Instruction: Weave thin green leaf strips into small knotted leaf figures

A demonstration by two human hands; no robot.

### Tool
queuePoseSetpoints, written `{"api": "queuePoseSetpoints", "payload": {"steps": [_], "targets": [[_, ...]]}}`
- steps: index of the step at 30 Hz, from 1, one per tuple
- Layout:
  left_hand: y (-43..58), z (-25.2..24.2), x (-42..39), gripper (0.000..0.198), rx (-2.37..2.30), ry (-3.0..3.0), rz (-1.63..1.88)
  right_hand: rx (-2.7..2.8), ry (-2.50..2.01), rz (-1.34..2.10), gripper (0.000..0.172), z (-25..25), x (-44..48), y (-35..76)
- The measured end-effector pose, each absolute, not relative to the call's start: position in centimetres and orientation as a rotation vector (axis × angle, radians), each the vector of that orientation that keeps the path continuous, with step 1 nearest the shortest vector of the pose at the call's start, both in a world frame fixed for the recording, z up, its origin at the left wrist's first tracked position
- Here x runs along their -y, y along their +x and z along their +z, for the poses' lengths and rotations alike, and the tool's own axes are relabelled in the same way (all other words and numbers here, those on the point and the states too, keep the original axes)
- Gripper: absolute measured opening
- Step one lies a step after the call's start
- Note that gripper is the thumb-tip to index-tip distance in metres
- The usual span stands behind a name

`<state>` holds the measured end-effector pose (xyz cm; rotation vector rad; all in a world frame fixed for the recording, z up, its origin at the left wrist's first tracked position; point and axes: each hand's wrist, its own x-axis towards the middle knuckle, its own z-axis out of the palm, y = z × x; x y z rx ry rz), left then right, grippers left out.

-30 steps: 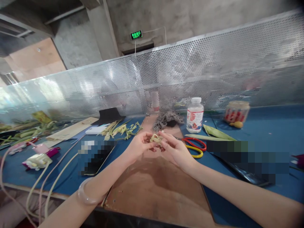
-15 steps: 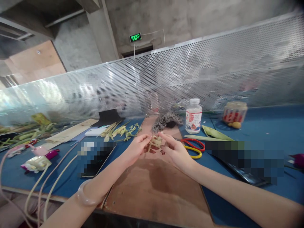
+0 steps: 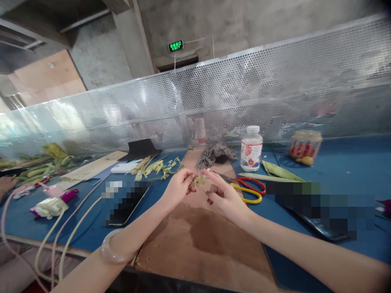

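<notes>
Between my two hands, above the brown board, is a small piece of woven pale green leaf strips [image 3: 200, 180], partly hidden by my fingers. My left hand [image 3: 179, 187] is closed, pinching its left side with thumb and fingertips. At its right side my right hand [image 3: 225, 197] has curled fingers, the forefinger reaching along the top edge of the piece. A thin strip runs from the weaving toward the right fingers. Just beyond my right hand lie scissors with red and yellow handles [image 3: 252, 199].
Behind the hands lies a bundle of grey cord [image 3: 215, 156]. A white-capped bottle [image 3: 251, 150], a jar [image 3: 305, 146] and a green leaf [image 3: 282, 171] stand or lie rightward. Leftward are a phone [image 3: 131, 205], leaf scraps [image 3: 155, 167] and another person's hand [image 3: 6, 185].
The weaving has turned in my fingers and shows less of its open lattice. My left fingers have closed more tightly on it. Another person's hand has appeared at the far left.
</notes>
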<state>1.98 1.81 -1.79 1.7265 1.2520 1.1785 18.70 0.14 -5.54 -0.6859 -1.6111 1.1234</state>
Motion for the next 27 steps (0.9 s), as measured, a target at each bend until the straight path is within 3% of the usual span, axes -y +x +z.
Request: {"api": "queuePoseSetpoints", "payload": {"steps": [12,27], "targets": [[1.62,-2.58,-2.21,0.021,-1.42,1.852,1.255,1.627,-0.625,1.227,0.075,-5.43,0.74,18.43],[1.36,-2.66,-2.0,0.021,-1.565,1.792,1.251,1.588,-0.582,1.23,0.075,-5.29,0.62,18.54]]}}
